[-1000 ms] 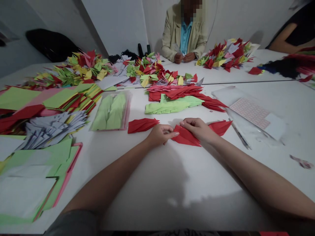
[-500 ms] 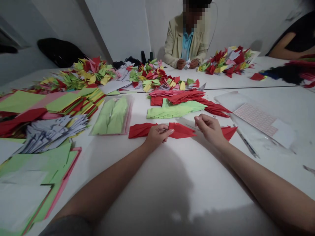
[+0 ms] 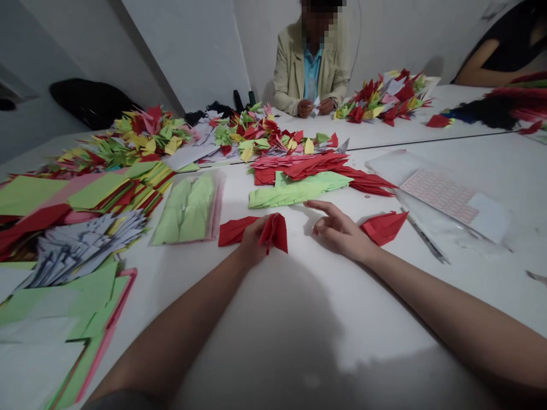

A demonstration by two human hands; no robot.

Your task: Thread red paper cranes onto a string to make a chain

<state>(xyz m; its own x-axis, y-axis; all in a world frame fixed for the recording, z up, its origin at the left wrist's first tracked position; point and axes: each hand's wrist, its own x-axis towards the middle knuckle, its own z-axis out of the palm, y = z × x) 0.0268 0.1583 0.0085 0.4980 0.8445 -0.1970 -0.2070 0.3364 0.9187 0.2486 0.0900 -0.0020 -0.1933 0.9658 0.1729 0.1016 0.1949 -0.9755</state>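
Note:
My left hand [image 3: 253,244] is closed on a folded red paper piece [image 3: 274,233], lifted just off the white table [image 3: 299,319]. Behind it lies a small pile of folded red pieces [image 3: 233,230]. My right hand [image 3: 339,230] rests on the table with its fingers loosely spread and nothing in it. Another folded red piece [image 3: 383,226] lies right beside that hand. A flat stack of green folded pieces [image 3: 299,188] and a stack of red ones [image 3: 316,167] lie just beyond both hands.
Stacks of coloured paper sheets [image 3: 77,193] and grey folded pieces [image 3: 81,242] fill the left side. A clear packet of green paper [image 3: 188,208] lies centre-left. A sticker sheet [image 3: 440,195] and pen [image 3: 421,234] lie right. A person in a beige jacket [image 3: 307,68] folds paper opposite, among colourful heaps [image 3: 384,97].
My left hand has lifted the red folded piece and pulled it left toward the red pile. My right hand let go of it and opened onto the table.

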